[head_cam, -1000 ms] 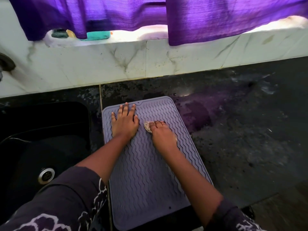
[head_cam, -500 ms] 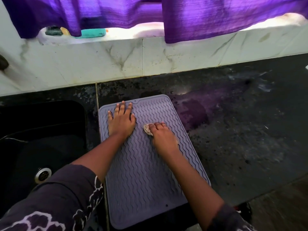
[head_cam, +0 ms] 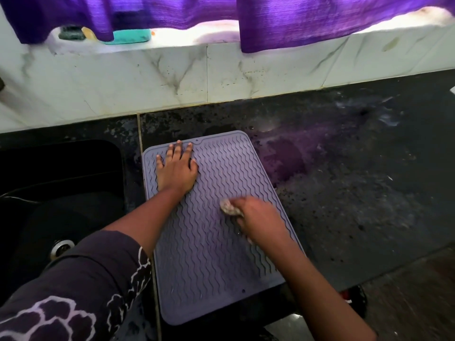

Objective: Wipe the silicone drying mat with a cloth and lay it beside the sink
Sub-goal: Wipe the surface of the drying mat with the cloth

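Note:
A grey-lilac silicone drying mat [head_cam: 211, 262] with wavy ribs lies flat on the dark countertop, just right of the sink. My left hand [head_cam: 176, 169] presses flat on the mat's far left corner, fingers spread. My right hand [head_cam: 256, 215] is closed over a small pale cloth [head_cam: 227, 207] on the mat's middle right part. Only a crumpled bit of the cloth shows past my fingers. The mat's near edge hangs slightly over the counter's front edge.
A black sink [head_cam: 56, 193] with a metal drain [head_cam: 61, 248] lies to the left. The dark stone countertop [head_cam: 357, 193] stretches right. A marble backsplash [head_cam: 172, 75] runs behind, with purple curtains [head_cam: 307, 18] and a teal sponge [head_cam: 130, 35] on the sill.
My right hand has dragged the cloth toward me and slightly right along the mat. My left hand stayed flat near the far left corner.

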The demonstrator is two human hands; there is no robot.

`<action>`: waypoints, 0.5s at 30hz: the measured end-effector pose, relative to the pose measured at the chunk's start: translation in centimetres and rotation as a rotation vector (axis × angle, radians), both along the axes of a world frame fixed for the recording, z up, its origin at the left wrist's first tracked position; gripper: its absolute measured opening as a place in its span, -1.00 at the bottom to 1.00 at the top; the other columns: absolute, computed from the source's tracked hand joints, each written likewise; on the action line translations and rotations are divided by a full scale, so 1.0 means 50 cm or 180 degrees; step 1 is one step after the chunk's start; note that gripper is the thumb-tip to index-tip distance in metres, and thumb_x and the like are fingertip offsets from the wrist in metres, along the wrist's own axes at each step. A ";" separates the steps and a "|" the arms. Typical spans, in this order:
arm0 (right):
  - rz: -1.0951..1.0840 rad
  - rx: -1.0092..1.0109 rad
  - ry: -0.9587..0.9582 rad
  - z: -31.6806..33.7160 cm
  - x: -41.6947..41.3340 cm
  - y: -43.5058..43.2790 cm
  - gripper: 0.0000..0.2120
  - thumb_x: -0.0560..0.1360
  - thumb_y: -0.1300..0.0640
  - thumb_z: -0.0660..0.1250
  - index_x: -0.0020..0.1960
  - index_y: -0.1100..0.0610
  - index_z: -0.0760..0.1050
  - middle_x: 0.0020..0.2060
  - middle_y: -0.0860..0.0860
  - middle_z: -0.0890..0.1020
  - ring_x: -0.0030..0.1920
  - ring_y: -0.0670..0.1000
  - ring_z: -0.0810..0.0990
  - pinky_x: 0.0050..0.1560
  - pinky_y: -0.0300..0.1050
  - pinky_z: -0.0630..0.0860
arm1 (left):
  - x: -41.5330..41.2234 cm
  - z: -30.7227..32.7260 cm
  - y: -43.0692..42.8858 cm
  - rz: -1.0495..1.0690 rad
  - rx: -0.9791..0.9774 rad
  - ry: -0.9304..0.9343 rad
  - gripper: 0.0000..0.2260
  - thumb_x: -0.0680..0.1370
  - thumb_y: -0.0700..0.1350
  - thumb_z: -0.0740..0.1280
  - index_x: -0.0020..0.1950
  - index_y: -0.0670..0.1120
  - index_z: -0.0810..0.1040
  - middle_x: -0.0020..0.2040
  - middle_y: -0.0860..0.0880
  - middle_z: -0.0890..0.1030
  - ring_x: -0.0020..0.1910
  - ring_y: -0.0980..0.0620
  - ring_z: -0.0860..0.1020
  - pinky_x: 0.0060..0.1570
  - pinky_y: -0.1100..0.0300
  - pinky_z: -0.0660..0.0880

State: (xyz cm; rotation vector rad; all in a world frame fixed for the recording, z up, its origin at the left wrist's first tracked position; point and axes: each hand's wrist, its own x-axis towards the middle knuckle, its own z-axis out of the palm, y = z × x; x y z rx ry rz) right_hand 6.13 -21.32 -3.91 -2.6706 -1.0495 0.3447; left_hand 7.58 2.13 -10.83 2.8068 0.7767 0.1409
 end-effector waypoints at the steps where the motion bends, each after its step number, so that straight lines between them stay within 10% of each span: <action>1: -0.0073 0.0156 -0.0024 -0.001 0.016 0.018 -0.56 0.50 0.15 0.29 0.36 0.02 0.35 0.25 0.06 0.51 0.14 0.07 0.52 0.14 -0.02 0.47 | -0.001 0.001 -0.001 -0.0003 -0.0001 -0.0004 -0.51 0.60 0.08 -0.03 0.53 0.06 0.07 0.56 -0.05 0.08 0.53 -0.07 0.00 0.43 -0.18 -0.12; 8: -0.0156 -0.0099 -0.0173 -0.065 -0.024 0.055 -0.50 0.58 0.17 0.13 0.48 0.11 0.10 0.47 0.11 0.22 0.48 0.12 0.13 0.36 0.14 0.26 | -0.001 0.002 -0.002 0.0014 -0.0016 -0.0011 -0.52 0.60 0.08 -0.02 0.53 0.05 0.08 0.56 -0.05 0.08 0.53 -0.08 0.01 0.43 -0.18 -0.12; 15: 0.0125 -0.0239 0.0039 -0.038 -0.086 -0.045 -0.56 0.52 0.19 0.22 0.39 0.07 0.31 0.30 0.11 0.48 0.25 0.12 0.47 0.23 0.01 0.43 | -0.005 0.011 -0.004 -0.0002 -0.0074 0.0013 -0.52 0.60 0.07 -0.02 0.53 0.04 0.09 0.56 -0.06 0.09 0.53 -0.07 0.01 0.43 -0.18 -0.12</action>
